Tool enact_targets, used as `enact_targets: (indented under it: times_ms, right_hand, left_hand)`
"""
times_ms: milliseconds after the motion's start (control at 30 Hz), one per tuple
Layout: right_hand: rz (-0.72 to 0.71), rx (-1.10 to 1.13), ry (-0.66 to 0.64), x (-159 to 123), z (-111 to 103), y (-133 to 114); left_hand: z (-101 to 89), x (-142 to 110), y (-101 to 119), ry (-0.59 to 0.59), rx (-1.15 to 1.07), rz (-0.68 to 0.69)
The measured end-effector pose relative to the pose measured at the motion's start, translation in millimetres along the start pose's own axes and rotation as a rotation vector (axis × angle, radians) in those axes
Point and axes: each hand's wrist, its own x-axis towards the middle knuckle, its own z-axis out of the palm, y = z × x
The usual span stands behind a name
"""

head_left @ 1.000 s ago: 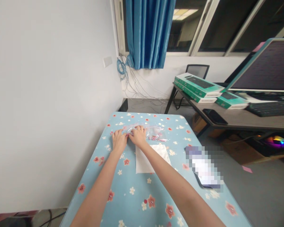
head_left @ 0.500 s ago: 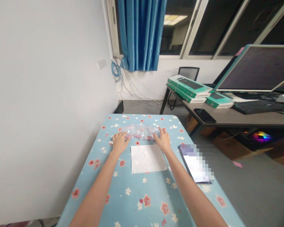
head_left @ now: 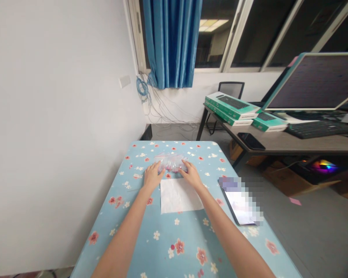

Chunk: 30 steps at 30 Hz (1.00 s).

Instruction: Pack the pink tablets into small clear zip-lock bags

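Note:
Several clear plastic bags (head_left: 170,162) with small reddish pieces inside lie bunched together toward the far end of the table. At their left end is my left hand (head_left: 153,177), thumb and fingers curved around the edge of the bunch. My right hand (head_left: 191,175) grips the opposite end in the same way, so the bags are squeezed between both hands. A white sheet (head_left: 179,197), flat on the table, lies just nearer than the bags, its right side partly under my right wrist.
A light blue flowered cloth covers the table (head_left: 162,255). On its right side lies a dark-edged tablet or phone-like item (head_left: 239,206), partly pixelated. A desk (head_left: 292,144) at the right carries green keyboard boxes (head_left: 232,106), a phone (head_left: 251,141) and a monitor (head_left: 316,83). A wall borders the left.
Both hands have moved inward toward each other. The plastic bags, spread wider before, are now gathered into a narrower bunch between them.

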Motion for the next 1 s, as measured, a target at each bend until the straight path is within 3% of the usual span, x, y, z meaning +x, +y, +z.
enact_targets:
  times_ms: [433,700,1000]
  right_hand:
    - [-0.063,0.137,-0.059,0,6,-2]
    - [-0.086,0.205,-0.092,-9,1,-11]
    - [-0.007,0.334,0.113,-14,-11,-18]
  left_hand:
    - [12.8,7,10,0.035,-0.119,0.027]
    - [9.6,-6,14,0.076,-0.181,0.053]
    - [-5.7,-16,13,0.22,-0.26,-0.008]
